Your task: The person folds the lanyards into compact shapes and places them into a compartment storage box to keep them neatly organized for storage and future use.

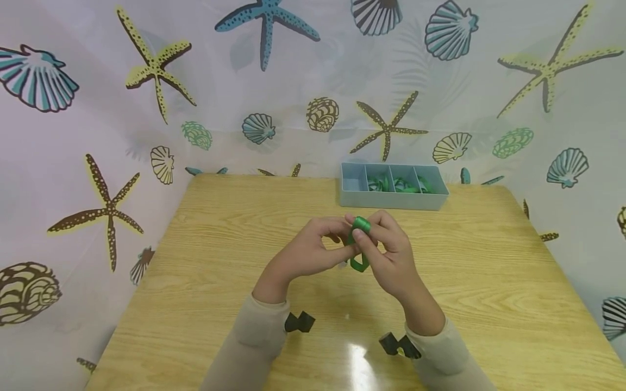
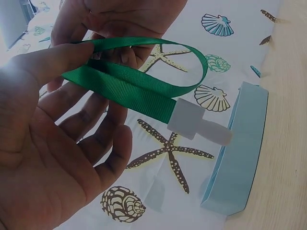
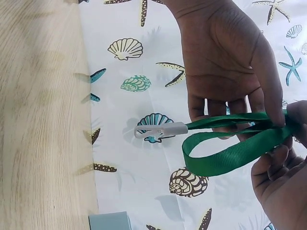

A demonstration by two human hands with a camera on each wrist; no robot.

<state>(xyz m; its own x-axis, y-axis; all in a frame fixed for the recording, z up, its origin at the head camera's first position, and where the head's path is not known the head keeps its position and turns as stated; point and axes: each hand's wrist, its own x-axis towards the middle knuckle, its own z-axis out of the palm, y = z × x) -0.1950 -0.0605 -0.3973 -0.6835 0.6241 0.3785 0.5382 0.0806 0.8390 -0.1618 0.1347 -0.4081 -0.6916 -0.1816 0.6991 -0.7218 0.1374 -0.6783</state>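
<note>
A green ribbon lanyard (image 1: 362, 224) is held up over the table between both hands, folded into loops. My left hand (image 1: 313, 247) pinches it between thumb and fingers; the other fingers stay loosely bent, as the left wrist view shows. On the right, my right hand (image 1: 391, 255) grips the same folded ribbon with thumb and fingertips, close against the left fingers. A white plastic clip (image 2: 187, 119) ends the strap and points down toward the table, with a ribbon loop (image 3: 206, 155) hanging beside it.
A light blue divided box (image 1: 393, 201) stands at the table's back edge. Several green straps (image 1: 405, 184) lie in three of its compartments; the leftmost is bare. Behind the wooden table (image 1: 220, 304) hangs a cloth (image 1: 293, 81) printed with shells and starfish.
</note>
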